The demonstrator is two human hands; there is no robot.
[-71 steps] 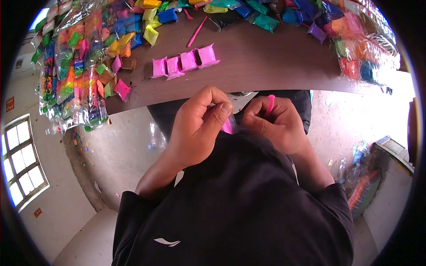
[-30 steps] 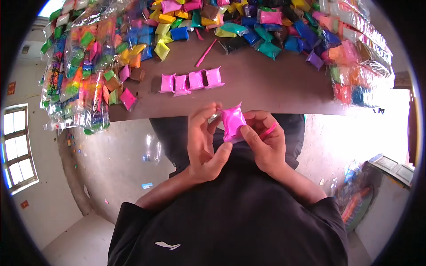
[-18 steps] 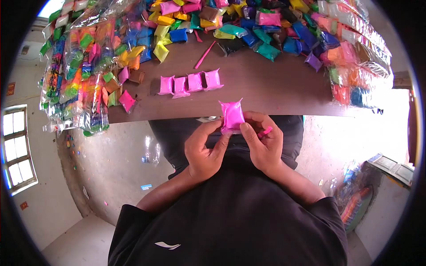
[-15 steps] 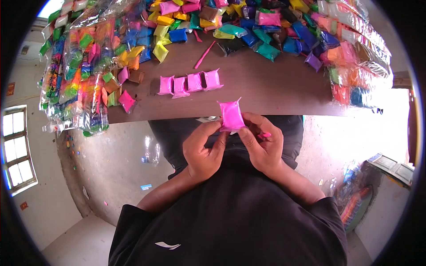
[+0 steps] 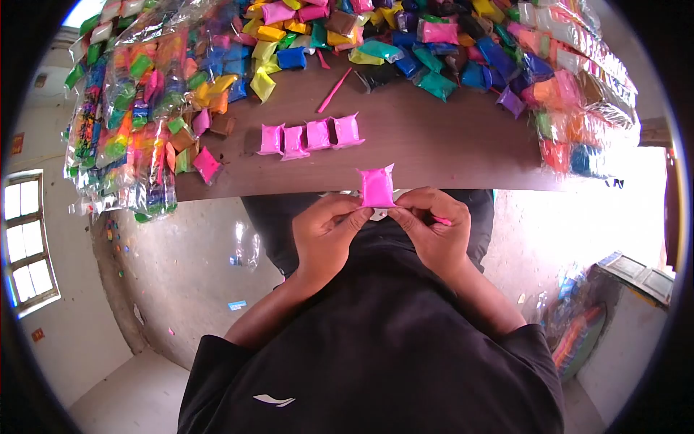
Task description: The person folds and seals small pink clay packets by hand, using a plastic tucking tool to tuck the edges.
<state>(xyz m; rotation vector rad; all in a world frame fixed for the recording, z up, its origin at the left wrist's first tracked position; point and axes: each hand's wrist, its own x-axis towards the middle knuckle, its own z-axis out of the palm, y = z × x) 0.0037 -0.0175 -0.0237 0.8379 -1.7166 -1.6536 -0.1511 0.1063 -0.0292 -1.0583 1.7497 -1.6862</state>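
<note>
A small pink clay packet (image 5: 377,186) in clear wrap is held upright just past the table's near edge. My left hand (image 5: 323,235) pinches its lower left corner between thumb and fingers. At the lower right corner, my right hand (image 5: 437,230) has the same sort of pinch. Something small and pink (image 5: 442,220) also pokes out between the curled fingers of my right hand; its shape is mostly hidden. Beyond the hands, several similar pink packets (image 5: 318,135) lie in a row on the table (image 5: 434,145). Behind them rests a thin pink stick-like tool (image 5: 334,91).
Heaps of colourful wrapped packets (image 5: 434,83) cover the table's far side. Clear bags of packets (image 5: 130,108) are piled at the left, and more bags (image 5: 578,123) at the right. One loose pink packet (image 5: 207,166) lies near the left pile.
The held packet has tipped and shifted slightly, with both thumbs now along its bottom edge. Both hands have spread a little apart. The row on the table has stayed put.
</note>
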